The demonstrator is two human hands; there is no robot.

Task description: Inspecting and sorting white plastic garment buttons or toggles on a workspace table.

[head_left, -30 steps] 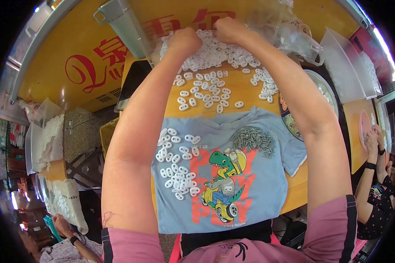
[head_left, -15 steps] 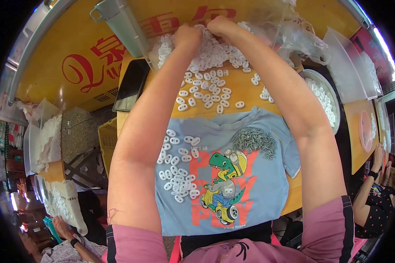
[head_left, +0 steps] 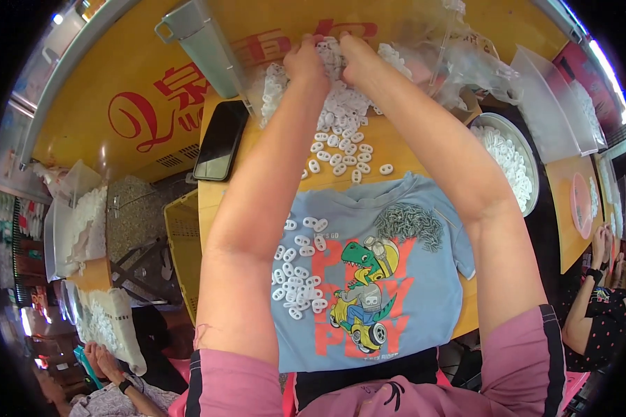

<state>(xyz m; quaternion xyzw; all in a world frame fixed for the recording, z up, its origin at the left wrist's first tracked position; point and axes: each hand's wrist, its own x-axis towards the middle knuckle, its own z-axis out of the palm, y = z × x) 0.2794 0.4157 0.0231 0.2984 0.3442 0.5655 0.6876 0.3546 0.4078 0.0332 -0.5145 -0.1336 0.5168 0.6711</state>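
The heap of small white plastic rings (head_left: 341, 104) lies at the upper centre of the frame, on the far side of the wooden table (head_left: 396, 149). Both arms have stretched farther up since a second ago, and a black phone (head_left: 221, 139) now shows at the upper left. The left hand (head_left: 306, 62) and right hand (head_left: 351, 55) sit in the heap, fingers curled around rings. Nearer, more rings and grey metal pieces (head_left: 409, 224) rest on a blue T-shirt (head_left: 368, 278).

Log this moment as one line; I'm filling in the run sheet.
left hand: in white ring pile | right hand: same pile | blue shirt: flat on table, rings on it | phone: left
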